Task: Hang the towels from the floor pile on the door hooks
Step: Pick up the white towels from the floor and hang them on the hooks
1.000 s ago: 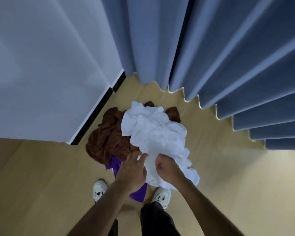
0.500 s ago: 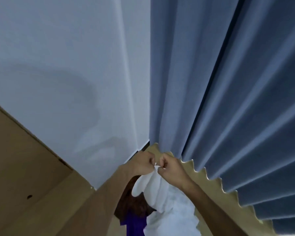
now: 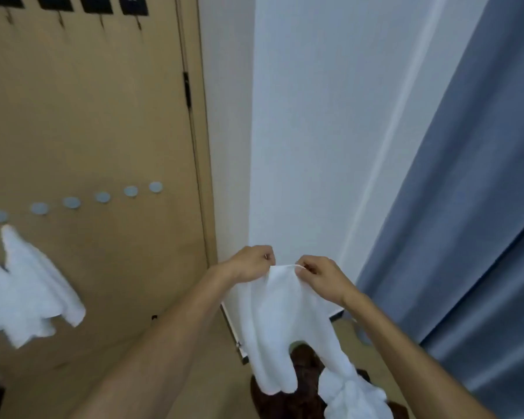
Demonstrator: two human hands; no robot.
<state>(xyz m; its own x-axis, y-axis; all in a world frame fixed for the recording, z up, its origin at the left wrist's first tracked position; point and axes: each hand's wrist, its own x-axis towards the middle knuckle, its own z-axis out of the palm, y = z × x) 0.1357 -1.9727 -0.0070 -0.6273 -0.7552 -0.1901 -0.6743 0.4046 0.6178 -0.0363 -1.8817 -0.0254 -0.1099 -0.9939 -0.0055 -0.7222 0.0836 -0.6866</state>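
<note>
While both hands, left [image 3: 251, 263] and right [image 3: 318, 272], pinch the white towel's [image 3: 282, 322] top edge, carrying is underway; next, swing it left onto a free door hook [image 3: 130, 191].

No text, label, brand, number or sign can be read anywhere in this view. The dark plates [image 3: 55, 3] along the top of the door [image 3: 88, 116] are too blurred to show any marking, and the round grey discs [image 3: 102, 197] across its middle are plain. The white towel [image 3: 280, 325] in the hands carries no legible tag or print.
</note>
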